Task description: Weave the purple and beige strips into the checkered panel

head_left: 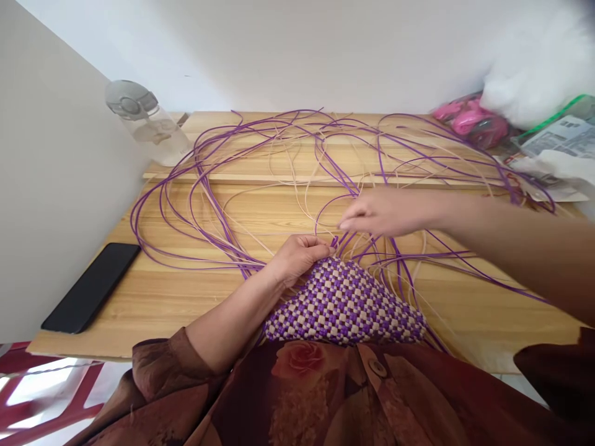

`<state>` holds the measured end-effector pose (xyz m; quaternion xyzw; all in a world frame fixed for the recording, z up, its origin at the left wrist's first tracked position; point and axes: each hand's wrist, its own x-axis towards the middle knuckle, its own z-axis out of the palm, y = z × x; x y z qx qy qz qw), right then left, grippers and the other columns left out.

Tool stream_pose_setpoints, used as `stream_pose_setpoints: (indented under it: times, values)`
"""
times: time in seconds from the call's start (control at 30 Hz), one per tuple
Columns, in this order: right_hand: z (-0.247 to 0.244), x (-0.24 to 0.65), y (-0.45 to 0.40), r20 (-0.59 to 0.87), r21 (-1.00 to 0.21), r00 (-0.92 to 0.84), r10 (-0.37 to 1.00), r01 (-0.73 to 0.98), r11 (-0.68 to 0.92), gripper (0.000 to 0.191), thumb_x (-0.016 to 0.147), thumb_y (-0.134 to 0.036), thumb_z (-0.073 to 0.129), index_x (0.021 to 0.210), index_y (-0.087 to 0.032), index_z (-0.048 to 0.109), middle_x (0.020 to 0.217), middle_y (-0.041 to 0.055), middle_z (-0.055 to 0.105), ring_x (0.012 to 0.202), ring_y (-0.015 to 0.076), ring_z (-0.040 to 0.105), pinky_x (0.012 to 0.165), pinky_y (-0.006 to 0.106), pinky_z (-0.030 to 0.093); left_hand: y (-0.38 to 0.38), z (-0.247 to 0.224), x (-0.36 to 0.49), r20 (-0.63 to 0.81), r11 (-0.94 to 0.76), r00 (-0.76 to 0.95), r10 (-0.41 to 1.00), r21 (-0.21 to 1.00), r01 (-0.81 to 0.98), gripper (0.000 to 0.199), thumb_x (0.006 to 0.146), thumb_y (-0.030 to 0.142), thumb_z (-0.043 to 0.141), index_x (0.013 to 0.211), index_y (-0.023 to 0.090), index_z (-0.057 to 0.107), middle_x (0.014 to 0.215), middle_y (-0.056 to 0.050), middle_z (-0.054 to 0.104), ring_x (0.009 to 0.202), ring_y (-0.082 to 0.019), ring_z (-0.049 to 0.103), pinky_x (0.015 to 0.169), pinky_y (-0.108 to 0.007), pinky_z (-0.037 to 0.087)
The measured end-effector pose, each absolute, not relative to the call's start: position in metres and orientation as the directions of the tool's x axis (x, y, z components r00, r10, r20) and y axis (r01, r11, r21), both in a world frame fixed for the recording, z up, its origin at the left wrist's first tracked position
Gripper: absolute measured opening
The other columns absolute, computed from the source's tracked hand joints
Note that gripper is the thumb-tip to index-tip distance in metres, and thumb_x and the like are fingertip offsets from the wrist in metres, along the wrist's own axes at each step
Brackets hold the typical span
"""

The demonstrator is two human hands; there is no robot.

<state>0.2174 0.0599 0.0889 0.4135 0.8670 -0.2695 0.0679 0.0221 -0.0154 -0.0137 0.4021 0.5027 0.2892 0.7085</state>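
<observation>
Shirt (pixel 302 396) borders weaving (pixel 346 300) left grip (pixel 300 257) pinches; right grip (pixel 385 212) unclear; bag (pixel 493 137) holds pink items (pixel 465 119).

The near edge of the purple-and-beige woven panel (pixel 344 303) is lost to me behind the floral shirt (pixel 320 396), and the left hand (pixel 300 255) covers part of its upper left edge. Just beyond the panel, the right hand (pixel 379 212) is blurred; whether it pinches a strand, I can't tell. Far to the panel's right, a white bundle (pixel 542 83) runs out of view, and a packet's (pixel 564 141) print is too small to read.
</observation>
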Motion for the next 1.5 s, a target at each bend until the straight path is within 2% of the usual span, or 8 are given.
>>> stream_pose_setpoints:
  times: [0.1,0.27,0.43,0.6,1.0,1.2,1.37,1.5]
  values:
    - [0.066,0.196,0.045,-0.417,-0.515,-0.668,0.616,0.733,0.445,0.022,0.083,-0.034,0.058,0.084,-0.019,0.074,0.074,-0.0012,0.070,0.065,0.0126,0.058,0.060,0.025,0.036,-0.015,-0.013,0.021,-0.458,0.488,0.335,0.824,0.873,-0.007,0.023,0.064,0.036,0.077,0.072,0.016,0.068,0.050,0.006,0.050,0.042,-0.006,0.034,0.045,-0.023,0.022]
    - [0.067,0.194,0.043,-0.142,-0.649,-0.743,0.654,0.568,0.505,0.018,0.080,-0.032,0.064,0.078,-0.017,0.072,0.082,0.0011,0.072,0.075,0.0131,0.062,0.069,0.024,0.042,-0.015,-0.009,0.016,-0.465,0.503,0.375,0.802,0.864,-0.004,0.023,0.065,0.036,0.079,0.071,0.017,0.067,0.046,0.007,0.044,0.040,-0.005,0.030,0.045,-0.024,0.017]
    - [0.057,0.182,0.038,-0.003,-0.584,-0.725,0.689,0.560,0.587,0.015,0.080,-0.025,0.064,0.073,-0.017,0.073,0.071,-0.0003,0.070,0.067,0.0110,0.061,0.064,0.023,0.040,-0.015,-0.007,0.013,-0.433,0.521,0.454,0.779,0.849,-0.085,0.025,0.063,0.034,0.083,0.076,0.015,0.072,0.053,0.005,0.054,0.044,-0.004,0.036,0.048,-0.024,0.022]
    - [0.050,0.176,0.044,-0.027,-0.579,-0.726,0.688,0.572,0.581,0.011,0.077,-0.021,0.066,0.074,-0.018,0.075,0.070,-0.0015,0.070,0.065,0.0100,0.060,0.060,0.021,0.038,-0.013,-0.009,0.014,-0.412,0.563,0.463,0.785,0.786,-0.255,0.032,0.057,0.033,0.088,0.077,0.012,0.075,0.071,-0.002,0.069,0.061,-0.008,0.054,0.063,-0.023,0.038]
    - [0.057,0.161,0.047,-0.076,-0.440,-0.763,0.642,0.604,0.665,0.013,0.080,-0.022,0.067,0.072,-0.016,0.075,0.070,0.0008,0.070,0.062,0.0101,0.056,0.059,0.024,0.033,-0.015,-0.015,0.022,-0.435,0.583,0.403,0.805,0.702,-0.408,0.031,0.053,0.021,0.090,0.078,0.012,0.074,0.072,-0.001,0.071,0.068,-0.010,0.060,0.072,-0.024,0.043]
    - [0.054,0.162,0.045,-0.083,-0.476,-0.698,0.712,0.655,0.587,0.017,0.082,-0.025,0.064,0.070,-0.016,0.073,0.059,-0.0014,0.063,0.054,0.0084,0.049,0.054,0.025,0.028,-0.014,-0.015,0.024,-0.432,0.582,0.397,0.810,0.679,-0.448,0.024,0.057,0.013,0.085,0.077,0.013,0.071,0.074,0.000,0.070,0.072,-0.009,0.061,0.077,-0.023,0.044]
    - [0.057,0.184,0.015,0.197,-0.508,-0.530,0.825,0.664,0.549,0.024,0.089,-0.031,0.059,0.075,-0.016,0.070,0.065,-0.0008,0.064,0.057,0.0093,0.050,0.057,0.025,0.031,-0.015,-0.012,0.023,-0.413,0.536,0.354,0.839,0.738,-0.409,0.018,0.058,0.010,0.079,0.062,0.013,0.061,0.060,0.002,0.061,0.057,-0.008,0.054,0.064,-0.022,0.041]
    - [0.048,0.202,-0.025,0.292,-0.433,-0.620,0.728,0.593,0.679,0.017,0.090,-0.032,0.063,0.081,-0.020,0.072,0.078,0.0012,0.070,0.073,0.0138,0.061,0.070,0.027,0.045,-0.015,-0.011,0.023,-0.418,0.541,0.358,0.835,0.743,-0.395,0.024,0.057,0.013,0.079,0.063,0.015,0.056,0.059,0.002,0.060,0.056,-0.009,0.054,0.059,-0.022,0.040]
